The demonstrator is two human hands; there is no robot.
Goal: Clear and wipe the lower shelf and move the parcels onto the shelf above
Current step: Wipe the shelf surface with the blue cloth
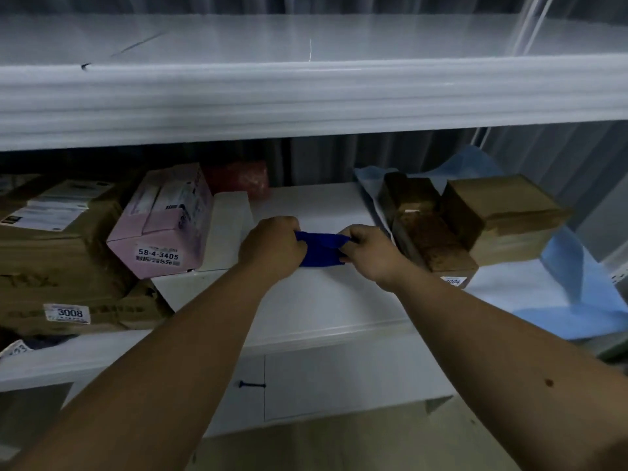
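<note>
A small, soft, deep-blue cloth (321,249) lies bunched on the smooth white lower shelf (339,300), the left hand (272,244) and right hand (368,253) each clamped on one end. Left of the cloth sit a pink carton (159,226) and one labelled brown box (64,266). Right of it sit three brown cardboard parcels (503,215) on pale blue sheeting (574,266).

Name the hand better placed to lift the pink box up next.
Probably left. The left hand holds the blue cloth right beside the pink box; the right hand is farther away.
</note>
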